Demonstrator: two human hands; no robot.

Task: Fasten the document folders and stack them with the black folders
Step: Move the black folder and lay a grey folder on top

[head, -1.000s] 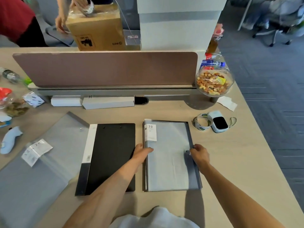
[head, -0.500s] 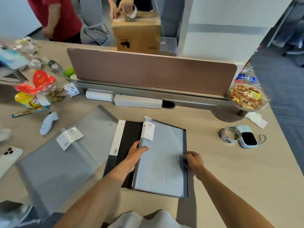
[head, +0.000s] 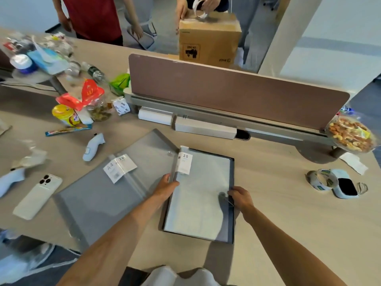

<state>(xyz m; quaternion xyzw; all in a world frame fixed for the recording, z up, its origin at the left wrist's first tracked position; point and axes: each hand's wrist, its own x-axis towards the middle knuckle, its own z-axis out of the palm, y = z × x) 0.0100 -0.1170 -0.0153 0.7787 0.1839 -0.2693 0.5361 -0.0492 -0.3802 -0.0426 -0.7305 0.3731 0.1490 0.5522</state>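
A grey document folder with a white "20" label lies in front of me, right on top of the black folder, of which only dark edges show at the right and bottom. My left hand grips the grey folder's left spine edge. My right hand pinches its right edge by the round fastener button and elastic loop. A second, larger translucent grey folder lies open flat on the left, with white labels on it.
A white phone and white controllers lie left, with snacks and clutter behind. A tape roll and a small device sit at the right, a nut bowl beyond. A brown divider spans the back; two people stand behind it.
Both hands have slid the grey "20" folder leftwards from beside the black folder onto it, so it now covers it. The camera view has swung to the left.
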